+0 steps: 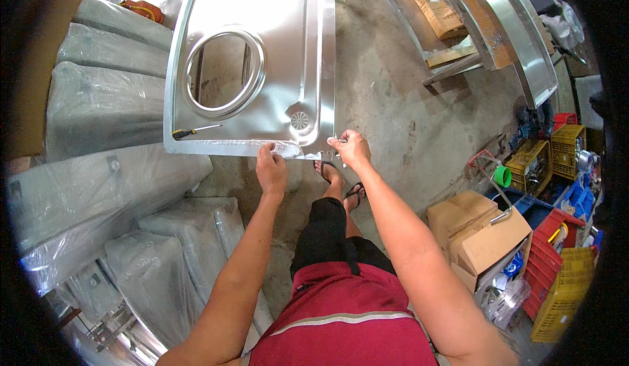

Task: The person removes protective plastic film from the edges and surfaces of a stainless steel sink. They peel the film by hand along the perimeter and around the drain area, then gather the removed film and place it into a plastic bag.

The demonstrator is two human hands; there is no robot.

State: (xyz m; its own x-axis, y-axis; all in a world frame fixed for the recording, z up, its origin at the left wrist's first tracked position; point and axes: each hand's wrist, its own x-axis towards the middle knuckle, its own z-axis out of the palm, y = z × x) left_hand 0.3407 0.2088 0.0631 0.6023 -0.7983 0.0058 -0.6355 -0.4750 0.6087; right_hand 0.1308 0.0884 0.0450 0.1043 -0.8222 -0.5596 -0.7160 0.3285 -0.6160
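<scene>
A stainless steel cooktop panel (275, 58), with round cut-outs and a small slotted grate (299, 120), lies in front of me. Along its near edge runs whitish plastic film (223, 147), crumpled and torn toward the right corner. My left hand (271, 171) is closed at that edge, its fingertips pinching the film. Just off the right corner, my right hand (352, 150) is closed in a pinch; small whitish bits show by its fingertips, too small to name surely. A screwdriver (185, 132) with a yellow and black handle rests on the panel's near left corner.
Plastic-wrapped slabs (111, 104) are stacked on the left. At the far right stands a metal frame (517, 32) beside a long cardboard box (432, 6). Open cartons (485, 232), yellow crates (531, 163) and a red crate (553, 255) crowd the right. Concrete floor (386, 104) lies between.
</scene>
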